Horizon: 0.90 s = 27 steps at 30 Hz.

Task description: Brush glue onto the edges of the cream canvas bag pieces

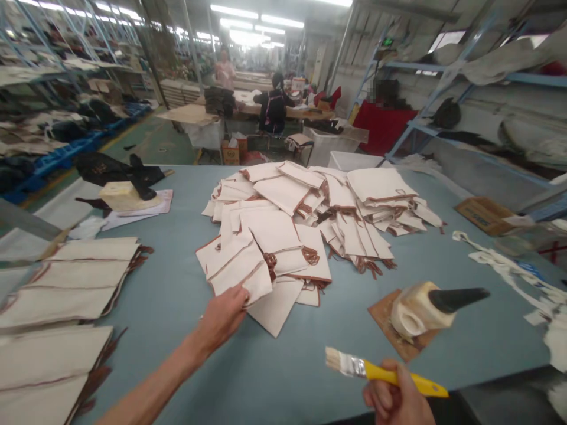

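My left hand (225, 313) is closed on the lower edge of a cream fabric piece (239, 265) with brown seams, at the near side of a loose heap. My right hand (396, 392) grips a paintbrush (383, 373) by its yellow handle, its pale bristles pointing left above the table. Beyond the brush, a cream plastic bottle (419, 310) with a black spout lies on a brown square (381, 316). The heap of similar cream pieces (283, 195) spreads over the middle of the table, brown cords hanging from some of them.
Two stacks of cream pieces (84, 277) lie along the left of the blue-grey table (177, 336). At the back left are black cloth (106, 168) and a pale block (121, 195) on papers. A cardboard box (482, 215) stands right. Another person (272, 109) sits at a far table.
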Each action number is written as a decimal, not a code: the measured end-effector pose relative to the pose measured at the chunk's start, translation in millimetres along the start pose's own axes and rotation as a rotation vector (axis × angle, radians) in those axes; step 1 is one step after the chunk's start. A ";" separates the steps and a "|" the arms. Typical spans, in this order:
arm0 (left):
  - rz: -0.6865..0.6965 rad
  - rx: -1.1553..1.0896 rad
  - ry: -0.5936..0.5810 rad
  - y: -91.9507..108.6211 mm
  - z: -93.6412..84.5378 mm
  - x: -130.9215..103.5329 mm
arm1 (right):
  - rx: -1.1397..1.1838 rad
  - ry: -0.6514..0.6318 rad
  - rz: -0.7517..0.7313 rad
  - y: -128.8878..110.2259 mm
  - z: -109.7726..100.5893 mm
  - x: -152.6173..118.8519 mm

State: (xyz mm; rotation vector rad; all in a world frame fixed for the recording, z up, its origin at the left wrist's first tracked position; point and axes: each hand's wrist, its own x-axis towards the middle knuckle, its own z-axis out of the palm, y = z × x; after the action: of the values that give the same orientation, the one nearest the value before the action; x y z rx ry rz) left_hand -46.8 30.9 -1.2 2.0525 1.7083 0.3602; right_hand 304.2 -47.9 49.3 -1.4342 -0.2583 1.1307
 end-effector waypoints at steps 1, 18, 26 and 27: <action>0.023 -0.014 -0.039 11.7 14.8 -24.3 | -0.005 -0.012 -0.020 -3.0 8.1 -3.7; 0.199 -0.121 -0.106 53.5 87.6 -61.5 | -0.011 0.043 -0.050 -23.8 13.9 -27.7; 0.405 0.091 -0.165 60.3 100.3 -5.2 | 0.025 0.138 -0.039 -25.3 -31.8 -28.5; 0.420 0.121 -0.178 58.3 100.8 -3.6 | 0.029 0.143 -0.032 -24.6 -36.2 -28.2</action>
State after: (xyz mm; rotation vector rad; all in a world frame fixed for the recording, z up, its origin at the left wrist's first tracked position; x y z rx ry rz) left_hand 49.8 2.5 -59.8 2.4492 1.2167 0.1969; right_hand 328.1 -85.6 76.2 -1.4726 -0.1621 0.9972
